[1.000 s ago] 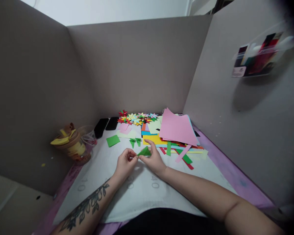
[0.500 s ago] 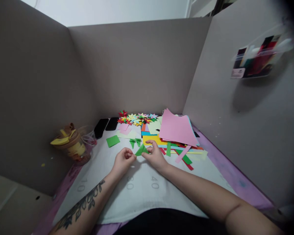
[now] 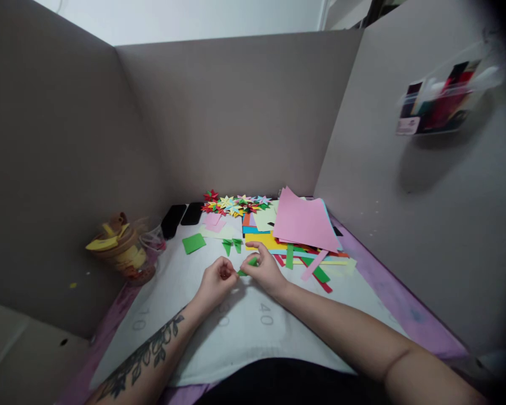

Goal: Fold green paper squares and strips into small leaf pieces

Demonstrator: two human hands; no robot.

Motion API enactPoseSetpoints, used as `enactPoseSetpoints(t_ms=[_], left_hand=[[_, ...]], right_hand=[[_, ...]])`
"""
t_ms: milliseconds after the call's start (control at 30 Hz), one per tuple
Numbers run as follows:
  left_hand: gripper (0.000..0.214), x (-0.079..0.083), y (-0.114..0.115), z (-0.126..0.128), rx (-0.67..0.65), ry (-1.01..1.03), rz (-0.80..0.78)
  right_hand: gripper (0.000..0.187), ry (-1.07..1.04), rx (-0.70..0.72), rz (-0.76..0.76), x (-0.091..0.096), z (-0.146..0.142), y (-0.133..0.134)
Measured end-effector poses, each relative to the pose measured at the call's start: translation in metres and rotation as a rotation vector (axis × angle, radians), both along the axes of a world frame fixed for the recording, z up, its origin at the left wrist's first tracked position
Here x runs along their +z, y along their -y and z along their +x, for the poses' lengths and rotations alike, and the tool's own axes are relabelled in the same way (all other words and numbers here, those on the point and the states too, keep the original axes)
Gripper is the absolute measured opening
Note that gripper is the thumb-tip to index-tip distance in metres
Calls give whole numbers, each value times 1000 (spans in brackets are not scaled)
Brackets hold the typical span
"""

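Between my two hands is a small folded piece of green paper (image 3: 242, 273), partly hidden by my fingers. My left hand (image 3: 217, 279) pinches its left end, fingers curled. On its other side my right hand (image 3: 263, 270) grips it between thumb and fingers, the index finger arched above. Just beyond lie two small folded green paper points (image 3: 231, 246). A flat green paper square (image 3: 194, 243) rests to their left.
Folded paper stars (image 3: 236, 205) in several colours line the back. Pink sheets (image 3: 306, 219) top a paper stack at right, with coloured strips (image 3: 315, 265) before it. Two black phones (image 3: 192, 214) and a brown cup (image 3: 130, 253) with yellow scraps stand left. Grey panels (image 3: 236, 118) enclose the table.
The green paper has been turned and lowered slightly, and less of it shows. My hands have come closer together around it.
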State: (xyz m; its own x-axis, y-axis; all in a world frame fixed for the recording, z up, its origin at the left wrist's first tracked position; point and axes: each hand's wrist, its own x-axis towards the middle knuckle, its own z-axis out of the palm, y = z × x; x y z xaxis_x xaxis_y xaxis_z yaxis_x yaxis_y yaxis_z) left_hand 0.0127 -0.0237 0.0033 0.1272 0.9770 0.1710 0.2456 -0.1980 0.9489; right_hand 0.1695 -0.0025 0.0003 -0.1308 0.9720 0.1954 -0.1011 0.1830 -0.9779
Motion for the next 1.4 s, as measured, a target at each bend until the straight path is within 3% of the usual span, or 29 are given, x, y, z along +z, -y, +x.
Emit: enactPoseSetpoints(t_ms=[200, 300, 400, 500, 700, 1167, 1400], left_hand=[[16, 3, -7, -6, 49, 104, -96], [21, 2, -9, -8, 80, 235, -180], [26, 2, -9, -8, 75, 359, -244], [26, 4, -7, -6, 41, 417, -279], [18, 7, -3, -3, -51, 418, -301], [23, 6, -3, -4, -38, 315, -279], [21, 3, -2, -3, -41, 283, -218]], right_hand=[[48, -110, -166, -32, -6, 18, -24], [33, -58, -235, 105, -6, 25, -25], [20, 135, -58, 257, -3, 22, -15], [21, 249, 101, 278, -1, 14, -3], [28, 312, 64, 299, -5, 5, 0], [23, 327, 58, 325, 3, 9, 2], [22, 305, 32, 327, -1, 7, 0]])
